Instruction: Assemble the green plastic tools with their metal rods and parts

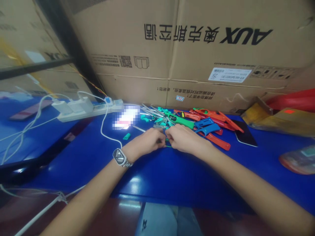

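Observation:
My left hand (151,141), with a watch (119,157) on the wrist, is closed in a pinch over the blue table. My right hand (180,137) is also closed, its fingertips almost touching the left ones. A bit of green (167,140) shows between and below the fingers; what each hand grips is mostly hidden. Just beyond the hands lies a pile of thin metal rods (154,111) and small teal plastic pieces (161,110). Beside it are a green handle-shaped plastic part (183,122), blue plastic shells (206,126) and red plastic shells (218,141).
A large cardboard box (157,75) stands behind the blue table (172,177). Left are a lit, blurred-out screen (126,117), a power strip (86,113) with white cables and a loose teal piece (126,136). Right are a dark phone (244,133) and a transparent container (299,162).

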Tool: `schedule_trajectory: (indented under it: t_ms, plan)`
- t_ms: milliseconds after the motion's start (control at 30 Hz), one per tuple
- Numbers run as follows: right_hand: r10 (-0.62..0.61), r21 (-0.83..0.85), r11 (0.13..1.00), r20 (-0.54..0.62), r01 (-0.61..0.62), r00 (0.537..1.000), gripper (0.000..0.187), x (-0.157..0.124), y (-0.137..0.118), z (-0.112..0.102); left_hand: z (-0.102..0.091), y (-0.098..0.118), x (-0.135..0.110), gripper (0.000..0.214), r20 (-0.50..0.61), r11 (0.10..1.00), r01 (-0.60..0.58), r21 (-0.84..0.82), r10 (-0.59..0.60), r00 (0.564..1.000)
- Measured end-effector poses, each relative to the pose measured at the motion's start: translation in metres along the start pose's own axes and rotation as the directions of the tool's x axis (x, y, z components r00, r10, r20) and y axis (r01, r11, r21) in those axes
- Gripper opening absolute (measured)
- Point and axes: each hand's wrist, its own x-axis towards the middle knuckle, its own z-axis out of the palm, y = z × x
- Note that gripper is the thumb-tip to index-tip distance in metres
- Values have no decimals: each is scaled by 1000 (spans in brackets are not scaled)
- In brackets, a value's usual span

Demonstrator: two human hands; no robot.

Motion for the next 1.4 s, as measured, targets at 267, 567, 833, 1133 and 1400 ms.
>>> schedule_trajectory:
  t_ms: [267, 567, 833, 1133, 1400]
  plan:
    - [-35, -35, 999, 59, 37, 998, 20, 5, -4, -6, 1, -3, 1, 9, 7, 1000, -2, -22, 3, 1000]
    - [-75, -11, 997, -76, 75, 994, 15, -3, 6, 15, -1, -1, 1, 10, 5, 999, -34, -23, 34, 999]
    - [-54, 45, 997, -69, 57, 996, 11, 3, 9, 10, 0, 2, 0, 10, 7, 999, -31, -29, 32, 999]
    - [-155, 124, 982, 110, 141, 982, 18, 19, 19, -5, -1, 2, 1, 10, 11, 999, -22, -49, 22, 1000]
    - [-167, -112, 981, -82, 157, 983, 25, -12, 3, 16, -1, 0, 1, 11, -1, 999, -20, -34, 20, 1000]
